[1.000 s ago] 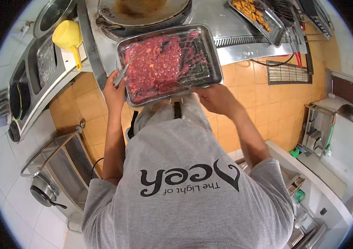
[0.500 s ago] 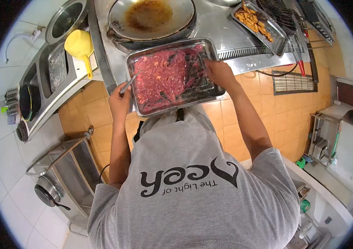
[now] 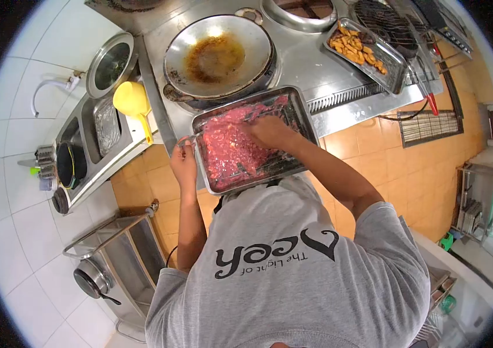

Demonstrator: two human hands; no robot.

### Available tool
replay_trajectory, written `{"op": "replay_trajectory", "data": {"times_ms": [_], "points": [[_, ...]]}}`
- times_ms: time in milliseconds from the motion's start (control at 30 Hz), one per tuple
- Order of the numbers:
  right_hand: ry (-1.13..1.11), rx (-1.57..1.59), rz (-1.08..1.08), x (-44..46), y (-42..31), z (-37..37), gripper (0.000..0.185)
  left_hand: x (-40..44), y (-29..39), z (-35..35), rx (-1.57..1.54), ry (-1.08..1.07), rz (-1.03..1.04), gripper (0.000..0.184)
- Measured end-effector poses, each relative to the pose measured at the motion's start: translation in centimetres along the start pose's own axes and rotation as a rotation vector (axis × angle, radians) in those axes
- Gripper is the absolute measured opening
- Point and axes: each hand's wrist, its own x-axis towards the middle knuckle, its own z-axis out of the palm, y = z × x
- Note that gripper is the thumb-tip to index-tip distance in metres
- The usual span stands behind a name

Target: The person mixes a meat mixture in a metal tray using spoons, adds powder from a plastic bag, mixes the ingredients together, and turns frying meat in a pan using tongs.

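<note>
A rectangular metal tray (image 3: 307, 129) of red, wet-looking raw meat (image 3: 226, 153) is in front of my body, tilted a little, its near edge close to my shirt. At the tray's left side, my left hand (image 3: 184, 164) is closed around what looks like its thin metal handle. My right hand (image 3: 269, 133) reaches over from the right and touches the meat near the middle. Its fingers are hidden against the meat, so I cannot see their grip. Dark bare metal shows along the tray's right side.
Behind the tray stands a wok (image 3: 217, 58) with brownish oil. To the right are a tray of fried pieces (image 3: 394, 66) and a burner ring (image 3: 301, 20). A yellow dipper (image 3: 131, 100) and a metal pot (image 3: 110, 66) stand by the sink on the left.
My right hand has moved left from the tray's right side to the meat near the middle. My left hand stays at the left edge. The whole view has shifted.
</note>
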Motion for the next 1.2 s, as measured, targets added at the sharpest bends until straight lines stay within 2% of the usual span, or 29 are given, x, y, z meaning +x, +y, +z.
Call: {"op": "replay_trajectory", "data": {"times_ms": [100, 200, 300, 400, 500, 600, 667, 700, 800, 900, 1000, 1100, 1200], "points": [[-0.171, -0.015, 0.073, -0.5, 0.6, -1.1, 0.032, 0.6, -0.5, 0.2, 0.013, 0.042, 0.063, 0.02], [-0.073, -0.015, 0.066, -0.7, 0.5, -1.3, 0.031, 0.2, 0.8, 0.1, 0.171, 0.062, 0.046, 0.02], [-0.058, -0.027, 0.061, 0.3, 0.4, 0.3, 0.027, 0.0, 1.1, 0.1, 0.101, 0.075, -0.009, 0.025], [-0.16, -0.001, -0.139, 0.1, 1.3, 0.0, 0.023, 0.2, 1.3, -0.3, 0.186, 0.11, 0.019, 0.025], [0.036, -0.042, -0.152, 1.1, 3.0, 0.0, 0.043, 0.1, 1.2, -0.8, 0.229, 0.111, 0.022, 0.025], [-0.016, -0.1, -0.062, 3.2, 2.8, 0.5, 0.041, -0.2, 1.3, -1.0, 0.306, 0.122, 0.044, 0.025], [-0.008, -0.079, -0.257, 2.7, 2.8, 0.2, 0.026, -0.3, 1.9, -1.1, 0.318, 0.129, 0.022, 0.024], [-0.006, -0.071, -0.357, 2.3, 2.6, 0.0, 0.024, -0.3, 2.1, -1.2, 0.323, 0.135, 0.011, 0.024], [-0.111, -0.036, -0.283, 1.3, 1.8, -2.8, 0.024, -0.1, 1.7, -1.5, 0.314, 0.188, 0.132, 0.022], [-0.068, -0.037, -0.227, 2.2, 1.1, -2.2, 0.023, -0.1, 1.5, -1.4, 0.26, 0.181, 0.158, 0.022], [-0.001, 0.025, -0.278, 3.1, 1.3, 1.0, 0.024, 0.6, 0.9, -1.3, 0.199, 0.164, 0.155, 0.022], [-0.103, 0.007, -0.204, 1.2, 2.9, -1.4, 0.023, 0.9, 1.3, -1.6, 0.214, 0.188, 0.17, 0.023], [-0.069, 0.03, -0.019, 1.4, 2.3, -3.0, 0.024, 0.8, 1.5, -1.5, 0.234, 0.169, 0.091, 0.026]]}}
